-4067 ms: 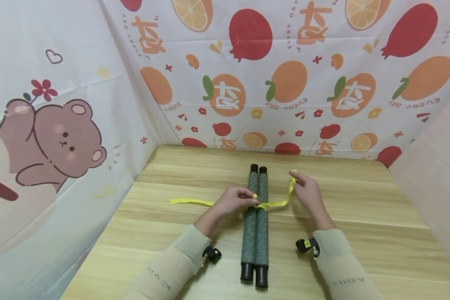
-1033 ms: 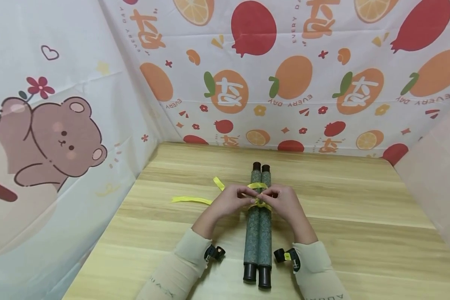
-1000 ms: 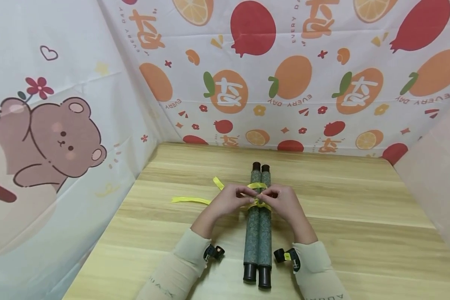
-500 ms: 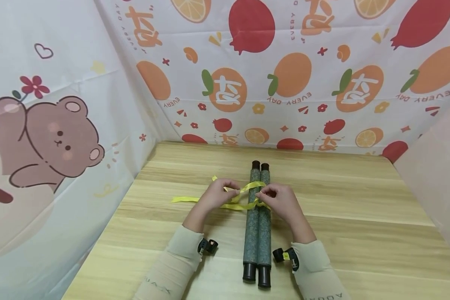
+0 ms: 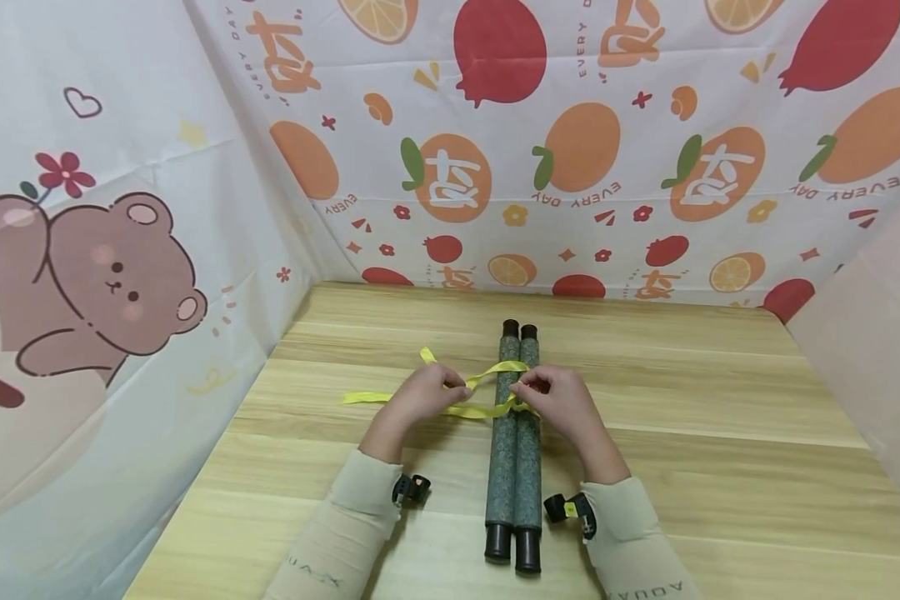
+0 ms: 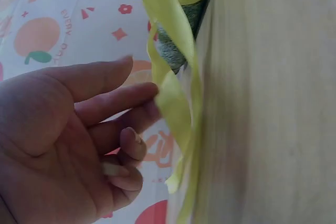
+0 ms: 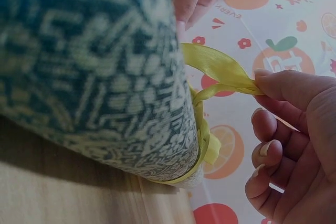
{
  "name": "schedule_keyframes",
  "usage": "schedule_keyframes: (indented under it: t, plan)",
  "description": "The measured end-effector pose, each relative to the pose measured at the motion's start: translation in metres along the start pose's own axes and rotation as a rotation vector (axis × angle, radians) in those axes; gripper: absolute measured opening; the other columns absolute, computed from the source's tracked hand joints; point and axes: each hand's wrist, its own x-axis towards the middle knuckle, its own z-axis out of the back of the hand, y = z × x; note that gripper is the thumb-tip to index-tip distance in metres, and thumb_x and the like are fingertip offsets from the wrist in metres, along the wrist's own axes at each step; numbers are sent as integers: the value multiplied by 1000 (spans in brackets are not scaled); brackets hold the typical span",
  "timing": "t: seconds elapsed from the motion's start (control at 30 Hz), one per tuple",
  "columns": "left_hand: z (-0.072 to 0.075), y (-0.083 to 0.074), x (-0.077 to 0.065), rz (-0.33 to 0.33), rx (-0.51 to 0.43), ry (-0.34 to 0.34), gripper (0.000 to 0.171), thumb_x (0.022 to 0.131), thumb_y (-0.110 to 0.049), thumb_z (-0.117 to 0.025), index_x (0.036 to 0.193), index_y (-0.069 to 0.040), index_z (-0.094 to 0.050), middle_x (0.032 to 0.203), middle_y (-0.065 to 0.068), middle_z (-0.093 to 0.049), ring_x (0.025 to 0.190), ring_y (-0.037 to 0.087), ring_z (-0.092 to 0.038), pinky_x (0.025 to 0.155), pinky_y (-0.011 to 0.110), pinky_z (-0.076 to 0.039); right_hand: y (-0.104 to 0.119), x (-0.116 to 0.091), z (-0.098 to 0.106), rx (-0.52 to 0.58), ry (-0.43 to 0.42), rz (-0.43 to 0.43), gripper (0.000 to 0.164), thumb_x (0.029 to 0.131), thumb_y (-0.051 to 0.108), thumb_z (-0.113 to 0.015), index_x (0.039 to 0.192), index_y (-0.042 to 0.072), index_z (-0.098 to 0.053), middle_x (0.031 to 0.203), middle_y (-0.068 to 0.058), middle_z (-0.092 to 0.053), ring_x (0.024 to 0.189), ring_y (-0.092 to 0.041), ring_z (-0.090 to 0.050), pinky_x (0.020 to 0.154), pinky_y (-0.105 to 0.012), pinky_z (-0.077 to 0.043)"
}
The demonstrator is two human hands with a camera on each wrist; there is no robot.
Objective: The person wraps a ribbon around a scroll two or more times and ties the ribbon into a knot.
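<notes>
The yellow ribbon [image 5: 476,412] was near the middle of the table, passing around a pair of rolls [image 5: 502,471] a little above their mid-length, with its loose ends lying to the left of them. The two rolls lay side by side, almost parallel, and this was probably so that one band could enclose both. The right hand [image 5: 567,402] was grasping the ribbon between thumb and forefinger, above the rolls; in the right wrist view two strands met at this pinch, so I judge that it kept the shape of a small loop. The left hand [image 5: 420,393] had no firm grip: in its wrist view the thumb stood apart, and a fingertip only seemed to touch the edge of the ribbon — perhaps to guide the upper strand, which arched over the rolls. The ribbon looked narrow, smooth and slightly shiny, twisted in some places and flat in others; how it was knotted, if it was, I cannot tell. The rolls were covered with a green-grey patterned material and had dark end caps [image 5: 498,543]. Farther out, both forearms wore pale sleeves [image 5: 337,529] with small black wrist cameras [image 5: 411,490], and around the wooden table [image 5: 682,400] hung a fruit-printed cloth [image 5: 525,158] and, on the left, a cloth with a brown bear [image 5: 120,275].
</notes>
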Motion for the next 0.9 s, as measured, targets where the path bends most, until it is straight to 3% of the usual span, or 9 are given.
schedule_keyframes:
  t: [0.17, 0.3, 0.4, 0.53, 0.63, 0.77, 0.9]
  plan:
    - [7, -8, -5, -11, -29, -93, 16, 93, -17, -69, 105, -10, -76, 105, 3, -73, 98, 18, -66, 81, 36, -55, -2, 0, -1, -2, 3, -8, 14, 90, 29, -73, 86, 16, -74, 75, 2, -63, 66, -17, -53, 56, -28, -47]
    - [11, -16, -8, -30, -61, -120, 13, 91, -16, -71, 102, -11, -77, 102, 2, -74, 98, 20, -68, 80, 37, -57, -2, 0, 0, 4, 4, -10, 14, 90, 29, -73, 86, 17, -74, 73, 2, -63, 65, -17, -53, 56, -29, -46]
    - [13, -22, -10, -52, -72, -102, 15, 91, -16, -71, 104, -12, -77, 105, 1, -74, 97, 17, -67, 74, 32, -56, -1, 0, 1, 4, 4, -16, 14, 91, 30, -72, 86, 18, -73, 73, 2, -63, 64, -17, -54, 56, -30, -47]
    - [17, -27, -15, -84, -129, -32, 26, 90, -16, -72, 116, -12, -73, 121, 4, -70, 72, 17, -65, 60, 30, -52, -1, 0, 1, -4, 6, -12, 14, 91, 31, -72, 86, 18, -73, 73, 3, -63, 64, -17, -54, 57, -31, -47]
    - [18, -32, -19, -87, -243, 77, 40, 90, -14, -72, 129, -10, -65, 128, 9, -65, 60, 18, -62, 52, 33, -53, -1, 0, 2, -9, 7, -4, 13, 91, 30, -72, 86, 18, -73, 74, 3, -63, 65, -16, -54, 57, -31, -47]
    - [17, -38, -23, -66, -410, 233, 53, 91, -12, -70, 140, -7, -53, 124, 16, -65, 69, 25, -70, 54, 43, -58, -1, 0, 2, -15, 4, 8, 13, 91, 29, -72, 86, 17, -73, 74, 3, -63, 66, -16, -54, 58, -30, -47]
    - [11, -47, -28, -84, -455, 324, 53, 93, -10, -66, 143, -2, -48, 133, 15, -58, 74, 27, -71, 56, 46, -58, -1, 0, 3, -20, 6, 14, 13, 91, 29, -72, 87, 17, -73, 74, 3, -63, 66, -15, -54, 58, -30, -47]
